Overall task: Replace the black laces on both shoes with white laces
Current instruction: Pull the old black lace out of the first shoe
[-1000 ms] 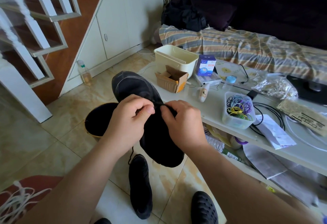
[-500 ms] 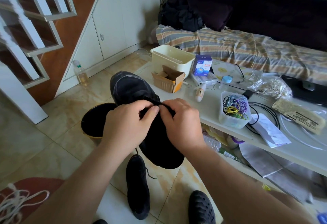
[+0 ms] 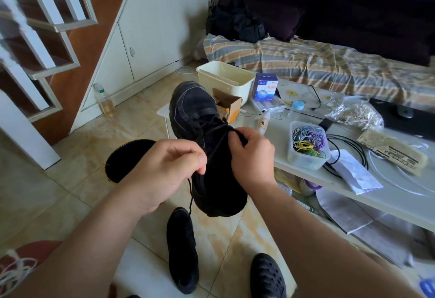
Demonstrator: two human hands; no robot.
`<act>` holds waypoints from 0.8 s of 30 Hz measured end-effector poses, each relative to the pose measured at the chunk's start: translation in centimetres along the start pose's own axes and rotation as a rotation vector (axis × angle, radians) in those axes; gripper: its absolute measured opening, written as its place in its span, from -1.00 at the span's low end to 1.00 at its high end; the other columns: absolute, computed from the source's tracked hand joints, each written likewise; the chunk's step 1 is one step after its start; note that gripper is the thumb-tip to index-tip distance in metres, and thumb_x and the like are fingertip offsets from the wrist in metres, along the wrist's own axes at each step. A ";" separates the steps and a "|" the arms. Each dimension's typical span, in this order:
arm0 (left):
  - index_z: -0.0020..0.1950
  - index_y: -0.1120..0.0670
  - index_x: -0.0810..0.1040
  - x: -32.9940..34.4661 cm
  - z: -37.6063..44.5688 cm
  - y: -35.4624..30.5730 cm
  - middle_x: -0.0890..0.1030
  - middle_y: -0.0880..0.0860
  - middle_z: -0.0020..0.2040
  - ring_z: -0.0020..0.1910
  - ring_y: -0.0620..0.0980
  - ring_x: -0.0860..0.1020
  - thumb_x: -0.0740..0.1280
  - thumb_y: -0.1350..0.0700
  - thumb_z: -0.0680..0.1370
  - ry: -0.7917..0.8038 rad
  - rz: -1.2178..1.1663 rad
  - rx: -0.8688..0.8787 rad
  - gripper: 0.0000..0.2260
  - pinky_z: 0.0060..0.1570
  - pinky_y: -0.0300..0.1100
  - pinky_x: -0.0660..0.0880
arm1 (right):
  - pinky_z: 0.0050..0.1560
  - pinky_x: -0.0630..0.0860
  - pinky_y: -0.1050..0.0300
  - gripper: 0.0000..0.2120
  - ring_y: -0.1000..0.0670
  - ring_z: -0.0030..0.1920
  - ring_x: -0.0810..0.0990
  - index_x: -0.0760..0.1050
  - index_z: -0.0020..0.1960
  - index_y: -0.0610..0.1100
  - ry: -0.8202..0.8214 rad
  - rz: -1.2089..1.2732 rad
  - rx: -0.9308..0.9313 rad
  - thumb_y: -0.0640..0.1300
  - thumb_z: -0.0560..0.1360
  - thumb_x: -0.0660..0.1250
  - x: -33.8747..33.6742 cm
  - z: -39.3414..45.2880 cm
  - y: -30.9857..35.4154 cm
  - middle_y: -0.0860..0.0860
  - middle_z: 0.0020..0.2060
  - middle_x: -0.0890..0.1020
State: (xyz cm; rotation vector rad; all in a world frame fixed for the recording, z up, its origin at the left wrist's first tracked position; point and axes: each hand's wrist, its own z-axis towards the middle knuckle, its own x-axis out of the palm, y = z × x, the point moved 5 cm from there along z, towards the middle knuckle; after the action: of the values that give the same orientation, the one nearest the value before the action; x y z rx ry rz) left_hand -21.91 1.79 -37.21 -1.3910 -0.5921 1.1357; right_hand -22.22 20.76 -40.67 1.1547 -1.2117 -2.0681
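Note:
A black shoe (image 3: 197,119) is held up in the air in front of me, toe pointing away. My left hand (image 3: 164,170) pinches its black lace (image 3: 190,197) at the shoe's left side, and a loose end hangs down from there. My right hand (image 3: 253,156) grips the shoe at its tongue and collar, fingers curled over the top. The second black shoe (image 3: 182,250) lies on the floor below. White laces (image 3: 16,270) lie bundled at the lower left edge.
A low white table (image 3: 306,173) at the right carries a cream tub (image 3: 223,81), a cardboard box (image 3: 229,107), a clear container of coloured bands (image 3: 308,147), cables and papers. A dark round bin (image 3: 127,159) stands on the tiled floor. A black clog (image 3: 267,276) sits bottom centre.
My left hand has pulled away to the left from my right hand, drawing the black lace out. The shoe has tilted so more of its laced top shows.

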 end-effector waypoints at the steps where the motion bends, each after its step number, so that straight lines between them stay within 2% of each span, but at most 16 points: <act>1: -0.35 0.06 0.58 -0.1 -0.1 0.2 0.47 0.09 -0.36 -0.29 0.00 0.45 0.30 -0.07 0.37 -0.001 0.087 -0.030 -0.77 -0.15 -0.12 0.37 | -0.04 0.56 0.09 -0.83 0.06 -0.09 0.62 0.69 0.03 -0.01 0.000 0.002 -0.014 -0.05 0.63 0.32 0.0 -0.2 0.1 0.11 -0.16 0.69; 4: -0.18 0.04 0.59 -0.4 0.1 1.0 0.56 0.09 -0.30 -0.25 0.08 0.54 0.27 0.00 0.48 -0.179 0.260 -0.127 -0.83 -0.15 -0.04 0.45 | 0.03 0.59 0.02 -0.85 0.04 -0.05 0.63 0.70 0.05 -0.04 -0.008 -0.008 -0.071 -0.06 0.62 0.35 0.2 -0.8 0.4 0.09 -0.10 0.69; 7: -0.15 -0.02 0.59 -0.3 0.7 1.3 0.54 0.01 -0.28 -0.24 0.03 0.55 0.21 -0.18 0.62 -0.346 0.536 -0.112 -0.68 -0.18 0.04 0.53 | 0.05 0.59 -0.02 -0.85 0.03 -0.04 0.63 0.71 0.04 -0.06 -0.002 -0.005 -0.118 -0.07 0.61 0.36 0.6 -1.4 0.7 0.07 -0.09 0.70; 9: -0.08 -0.13 0.66 -0.2 1.3 1.4 0.53 -0.06 -0.22 -0.14 0.04 0.55 0.16 -0.31 0.61 -0.386 0.726 -0.039 -0.62 -0.10 0.05 0.54 | 0.04 0.58 -0.02 -0.85 0.04 -0.05 0.62 0.71 0.03 -0.05 0.016 -0.007 -0.155 -0.06 0.61 0.36 1.1 -1.9 1.0 0.07 -0.09 0.69; 11: -0.01 -0.19 0.70 -0.2 1.9 1.7 0.52 -0.10 -0.14 -0.05 0.08 0.55 0.11 -0.38 0.57 -0.377 0.817 -0.038 -0.55 -0.03 0.10 0.54 | -0.02 0.57 -0.02 -0.84 0.05 -0.08 0.61 0.71 0.02 -0.04 0.029 -0.022 -0.210 -0.06 0.61 0.35 1.6 -2.3 1.3 0.08 -0.12 0.68; 14: 0.00 -0.17 0.71 -0.2 2.4 2.1 0.54 -0.11 -0.12 -0.04 0.11 0.55 0.09 -0.37 0.56 -0.374 0.775 0.008 -0.54 -0.03 0.15 0.54 | -0.04 0.57 -0.03 -0.85 0.05 -0.08 0.61 0.71 0.02 -0.05 0.030 -0.031 -0.273 -0.09 0.61 0.36 2.0 -2.8 1.6 0.07 -0.12 0.68; 16: 0.00 -0.16 0.70 -0.3 2.5 2.2 0.57 -0.12 -0.11 -0.03 0.10 0.53 0.15 -0.29 0.60 -0.386 0.787 0.058 -0.62 -0.01 0.15 0.52 | -0.05 0.57 -0.02 -0.86 0.04 -0.09 0.61 0.71 0.01 -0.05 0.033 -0.039 -0.281 -0.10 0.60 0.36 1.9 -2.8 1.6 0.06 -0.14 0.68; 19: -0.14 -0.13 0.62 0.0 2.5 2.0 0.50 -0.14 -0.22 -0.09 0.04 0.43 0.26 -0.16 0.63 -0.386 0.806 0.122 -0.76 -0.02 0.10 0.45 | -0.09 0.55 0.00 -0.84 0.06 -0.13 0.60 0.70 -0.07 -0.05 0.089 -0.052 -0.199 -0.08 0.59 0.35 2.0 -2.3 1.1 0.08 -0.20 0.67; 21: -0.22 -0.09 0.54 0.3 2.2 1.8 0.46 -0.13 -0.29 -0.15 0.02 0.41 0.26 -0.13 0.60 -0.389 0.809 0.154 -0.76 -0.06 0.08 0.44 | -0.08 0.56 0.02 -0.83 0.07 -0.13 0.60 0.70 -0.07 -0.04 0.126 -0.054 -0.149 -0.06 0.59 0.34 1.9 -1.8 0.9 0.09 -0.19 0.68; 24: -0.28 -0.04 0.48 0.4 1.9 1.3 0.50 -0.09 -0.30 -0.12 -0.02 0.45 0.26 -0.11 0.56 -0.245 0.650 0.182 -0.74 -0.05 0.07 0.48 | -0.08 0.56 0.07 -0.82 0.05 -0.12 0.62 0.71 -0.03 -0.04 0.106 -0.075 -0.104 -0.03 0.60 0.34 1.4 -1.2 0.6 0.09 -0.16 0.70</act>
State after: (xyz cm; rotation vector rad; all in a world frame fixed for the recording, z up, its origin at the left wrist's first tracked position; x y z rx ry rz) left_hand -23.72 2.75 -38.27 -1.3267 -0.1882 1.8488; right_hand -21.96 18.93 -41.04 1.2605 -1.0136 -2.0702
